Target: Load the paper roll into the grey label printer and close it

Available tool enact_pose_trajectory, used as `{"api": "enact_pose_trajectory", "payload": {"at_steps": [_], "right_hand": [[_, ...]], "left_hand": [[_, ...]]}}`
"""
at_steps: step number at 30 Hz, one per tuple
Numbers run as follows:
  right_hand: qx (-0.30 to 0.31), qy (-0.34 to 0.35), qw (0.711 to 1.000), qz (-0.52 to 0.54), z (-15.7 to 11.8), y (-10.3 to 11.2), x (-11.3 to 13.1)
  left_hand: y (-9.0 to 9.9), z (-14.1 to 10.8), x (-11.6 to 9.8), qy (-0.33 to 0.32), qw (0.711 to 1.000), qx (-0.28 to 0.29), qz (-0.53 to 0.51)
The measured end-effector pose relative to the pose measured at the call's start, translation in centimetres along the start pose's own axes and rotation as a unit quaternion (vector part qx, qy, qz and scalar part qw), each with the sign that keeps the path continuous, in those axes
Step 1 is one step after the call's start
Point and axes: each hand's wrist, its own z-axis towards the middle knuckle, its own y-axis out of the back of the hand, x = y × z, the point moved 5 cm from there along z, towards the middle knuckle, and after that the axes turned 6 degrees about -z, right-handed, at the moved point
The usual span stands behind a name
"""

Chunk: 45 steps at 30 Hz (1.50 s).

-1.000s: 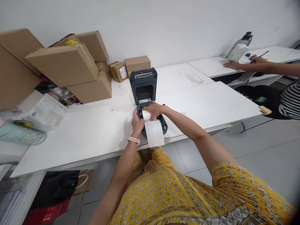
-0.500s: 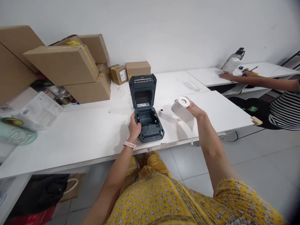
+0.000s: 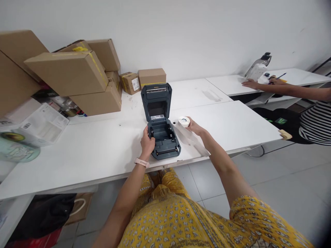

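A dark grey label printer point(image 3: 165, 139) stands near the front edge of the white table with its lid point(image 3: 156, 101) raised and its roll bay bare. My left hand point(image 3: 148, 143) grips the printer's left side, thumb over the rim. To the right of the printer, my right hand point(image 3: 194, 126) is closed around a roll of white labels point(image 3: 183, 121). A loose strip of label paper point(image 3: 195, 143) trails from the roll toward the table's front edge. The fingers behind the roll are partly hidden.
Cardboard boxes point(image 3: 69, 74) are stacked at the left, and two smaller boxes point(image 3: 152, 75) sit behind the printer. A white carton point(image 3: 43, 122) and a green bottle point(image 3: 19, 150) are at far left. Another person's hand point(image 3: 250, 83) rests on the adjoining table at right, beside a bottle.
My right hand has brought the label roll left and down, closer to the printer, and the paper strip has swung with it. My left hand keeps its grip on the printer.
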Motion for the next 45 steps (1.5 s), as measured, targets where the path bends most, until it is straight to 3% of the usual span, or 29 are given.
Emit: {"api": "enact_pose_trajectory", "payload": {"at_steps": [4,7,9,11,14,16,20,28,30,32,35,38,40,42,45], "right_hand": [[0.064,0.037,0.997,0.004,-0.4,0.3,3.8],[0.028,0.117,0.992,-0.035,-0.6,2.0,8.3],[0.026,0.136,0.979,-0.147,-0.1,1.6,10.8],[0.078,0.118,0.931,-0.335,0.8,-0.7,12.0],[0.142,0.081,0.827,-0.539,2.4,-4.7,11.9],[0.141,0.071,0.806,-0.571,3.2,-6.6,11.5],[0.115,0.068,0.808,-0.574,3.7,-7.4,10.9],[0.090,0.092,0.866,-0.484,2.3,-3.3,11.7],[0.069,0.110,0.916,-0.379,1.6,-2.4,12.2],[0.056,0.108,0.971,-0.206,0.9,-1.9,12.5],[0.035,0.078,0.996,0.037,0.2,-1.9,12.9],[-0.001,0.066,0.973,0.222,0.0,-2.6,13.8],[0.022,0.048,0.958,0.283,-0.2,-4.0,14.3],[0.079,0.029,0.961,0.264,-0.5,-6.1,14.6],[0.161,0.038,0.981,0.103,-1.2,-9.4,14.7]], "left_hand": [[0.0,-0.1,0.0,0.001,1.000,0.001,-0.001],[0.1,-0.2,-0.2,-0.004,1.000,0.004,-0.004],[0.1,-0.2,-0.3,-0.011,1.000,0.002,-0.010],[0.1,-0.3,-0.2,-0.011,1.000,-0.001,-0.017],[0.1,-0.3,-0.2,-0.007,1.000,-0.001,-0.020],[0.1,-0.3,-0.3,-0.003,1.000,0.001,-0.017],[0.1,-0.4,-0.6,0.001,1.000,0.006,-0.016],[0.2,-0.4,-0.5,0.002,1.000,0.005,-0.026],[0.2,-0.5,-0.6,0.001,1.000,0.005,-0.024],[0.2,-0.5,-0.6,0.002,1.000,0.006,-0.015],[0.2,-0.5,-0.5,0.007,1.000,0.003,-0.014],[0.2,-0.4,-0.4,0.004,1.000,0.003,-0.020],[0.2,-0.4,-0.4,-0.002,1.000,0.000,-0.018],[0.1,-0.3,-0.3,-0.003,1.000,-0.001,-0.016],[0.1,-0.3,-0.3,-0.001,1.000,0.000,-0.015]]}}
